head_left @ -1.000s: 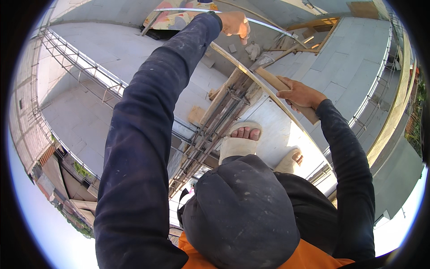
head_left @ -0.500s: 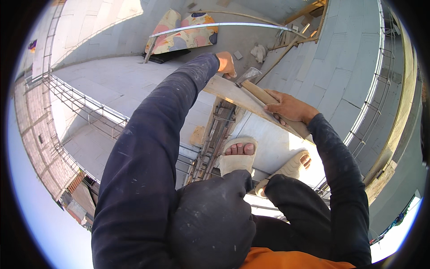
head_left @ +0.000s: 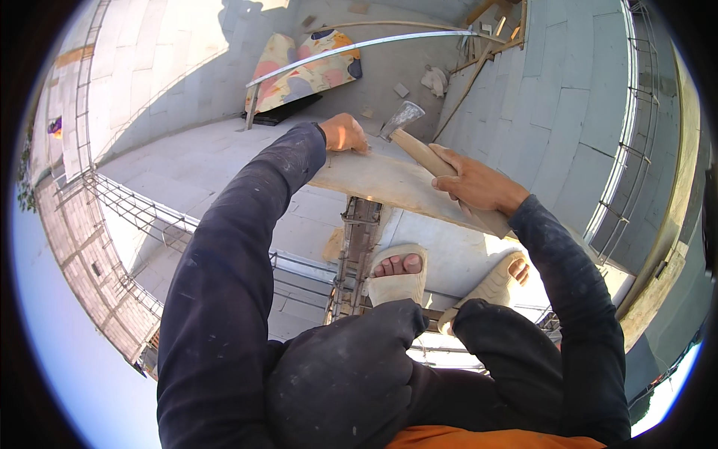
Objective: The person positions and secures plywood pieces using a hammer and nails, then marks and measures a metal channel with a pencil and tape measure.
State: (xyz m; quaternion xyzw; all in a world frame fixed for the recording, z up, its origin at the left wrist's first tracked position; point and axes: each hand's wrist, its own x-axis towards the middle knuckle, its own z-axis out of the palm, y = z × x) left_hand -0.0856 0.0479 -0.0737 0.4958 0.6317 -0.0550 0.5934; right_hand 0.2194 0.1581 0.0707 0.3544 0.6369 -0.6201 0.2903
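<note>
A hatchet with a pale wooden handle (head_left: pixel 426 153) and a flared grey metal head (head_left: pixel 404 117) is gripped in my right hand (head_left: pixel 482 182). Its head points away from me, and the handle slants across a long wooden board (head_left: pixel 389 177). At the board's left end, my left hand (head_left: pixel 344 135) is closed with fingers curled at the far edge; the fingertips are partly hidden. Below the board my sandalled feet (head_left: pixel 398 271) rest on a light surface, beside a channel of steel reinforcing bars (head_left: pixel 361 221).
A rebar cage (head_left: pixel 142 206) runs along the left, another (head_left: pixel 628 157) along the right-hand block wall (head_left: pixel 561 120). Far below lie a patterned sheet (head_left: pixel 314 71), a long metal strip (head_left: pixel 359 47) and timber pieces (head_left: pixel 479 56). The drop beyond the board is deep.
The board has shifted left, and my left hand has moved left with its end. The hatchet head has swung up and left, away from the board, as my right hand shifted slightly left.
</note>
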